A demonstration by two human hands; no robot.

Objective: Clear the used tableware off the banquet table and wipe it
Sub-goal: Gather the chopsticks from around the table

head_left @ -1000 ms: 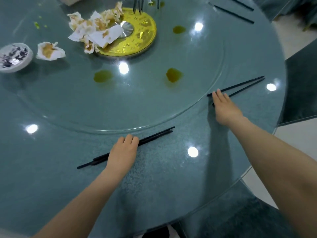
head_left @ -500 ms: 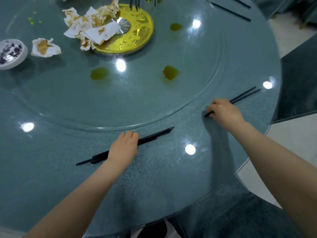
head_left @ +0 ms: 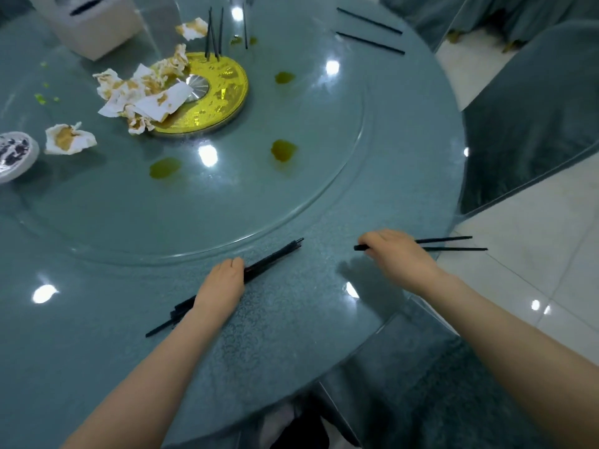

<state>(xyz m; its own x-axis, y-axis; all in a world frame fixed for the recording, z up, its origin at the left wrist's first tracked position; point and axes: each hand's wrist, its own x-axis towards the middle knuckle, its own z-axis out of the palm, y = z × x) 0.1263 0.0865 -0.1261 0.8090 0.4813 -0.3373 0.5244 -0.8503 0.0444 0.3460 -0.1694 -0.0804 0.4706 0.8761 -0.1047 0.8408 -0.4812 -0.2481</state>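
My left hand (head_left: 220,285) lies over a bundle of black chopsticks (head_left: 275,257) on the near rim of the round blue-green table (head_left: 291,319), fingers curled on them. My right hand (head_left: 397,254) grips a pair of black chopsticks (head_left: 450,244) lifted off the table; their ends stick out past the table edge to the right. Yellow-green sauce stains (head_left: 283,150) mark the glass turntable (head_left: 227,205). Crumpled stained napkins (head_left: 142,92) lie on the gold centre disc (head_left: 214,92).
A small white dish (head_left: 14,155) sits at the left edge beside a loose napkin (head_left: 68,139). A white tissue box (head_left: 87,21) stands at the back. More chopsticks (head_left: 369,30) lie far right and at the centre. Covered chairs (head_left: 534,108) stand at the right.
My right hand closed on the right-hand chopsticks, lifted them and drew them toward me along the edge. My left hand stayed on the bundle. The view tilted up.
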